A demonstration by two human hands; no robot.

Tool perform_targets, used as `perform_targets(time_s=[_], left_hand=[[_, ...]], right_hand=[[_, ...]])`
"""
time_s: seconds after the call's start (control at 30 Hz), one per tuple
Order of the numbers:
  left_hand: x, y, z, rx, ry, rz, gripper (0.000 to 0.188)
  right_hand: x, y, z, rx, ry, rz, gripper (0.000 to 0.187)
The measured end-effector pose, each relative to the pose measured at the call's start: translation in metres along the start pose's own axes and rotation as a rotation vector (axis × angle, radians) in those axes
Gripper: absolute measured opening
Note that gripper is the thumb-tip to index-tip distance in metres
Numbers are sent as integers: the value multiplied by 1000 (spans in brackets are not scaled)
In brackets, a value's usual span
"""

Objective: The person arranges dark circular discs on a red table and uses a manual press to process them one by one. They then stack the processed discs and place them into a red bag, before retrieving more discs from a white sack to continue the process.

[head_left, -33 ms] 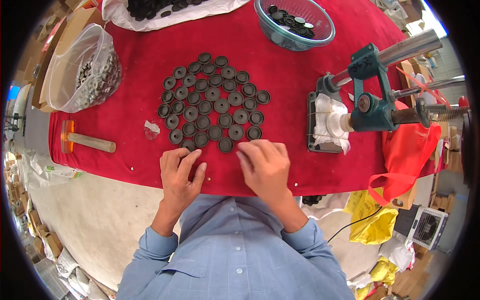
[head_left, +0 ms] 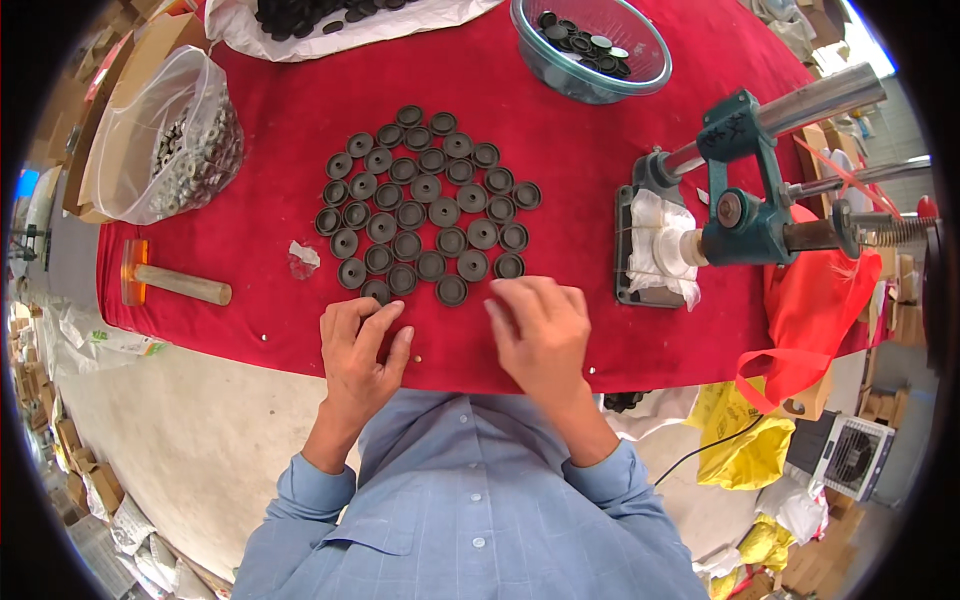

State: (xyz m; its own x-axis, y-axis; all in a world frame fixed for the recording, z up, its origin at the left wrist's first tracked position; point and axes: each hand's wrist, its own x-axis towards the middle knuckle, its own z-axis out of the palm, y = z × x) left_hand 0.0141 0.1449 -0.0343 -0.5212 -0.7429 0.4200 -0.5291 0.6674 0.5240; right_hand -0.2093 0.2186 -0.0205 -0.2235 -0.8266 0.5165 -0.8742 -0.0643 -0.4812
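Observation:
Many round black cup-shaped caps [head_left: 443, 211] lie in a loose cluster on the red cloth [head_left: 560, 180], most showing a raised rim and some a small centre hole or stud. At the cluster's near left edge, my left hand [head_left: 358, 350] rests with thumb and fingers apart, its fingertips against or just beside the nearest black cap [head_left: 376, 291]. My right hand [head_left: 545, 335] hovers over the cloth at the near right of the cluster. Its fingers are curved, with a gap between thumb and forefinger, and nothing shows in them.
To the right stands a green hand press [head_left: 730, 215] with a white-wrapped base. A mallet [head_left: 180, 283] and a clear bag of metal parts [head_left: 125, 165] are at left. Behind are a clear bowl [head_left: 590, 88] of discs and a white sheet [head_left: 380, 32] with black pieces.
My right hand has shifted slightly to the right, away from the caps. The left hand and the caps look unmoved.

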Motion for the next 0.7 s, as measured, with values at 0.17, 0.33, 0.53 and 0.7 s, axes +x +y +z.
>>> perform_targets(time_s=[0.17, 0.33, 0.53, 0.7], left_hand=[[4, 2, 0, -23, 6, 15, 35], [3, 1, -4, -53, -2, 19, 33], [28, -5, -52, 12, 118, 9, 25], [114, -51, -154, 402, 405, 211, 18]], right_hand=[[1, 21, -9, -82, -39, 75, 26], [11, 21, 3, -24, 6, 62, 25], [0, 24, 3, 95, 16, 167, 27], [4, 25, 2, 123, 22, 163, 27]])
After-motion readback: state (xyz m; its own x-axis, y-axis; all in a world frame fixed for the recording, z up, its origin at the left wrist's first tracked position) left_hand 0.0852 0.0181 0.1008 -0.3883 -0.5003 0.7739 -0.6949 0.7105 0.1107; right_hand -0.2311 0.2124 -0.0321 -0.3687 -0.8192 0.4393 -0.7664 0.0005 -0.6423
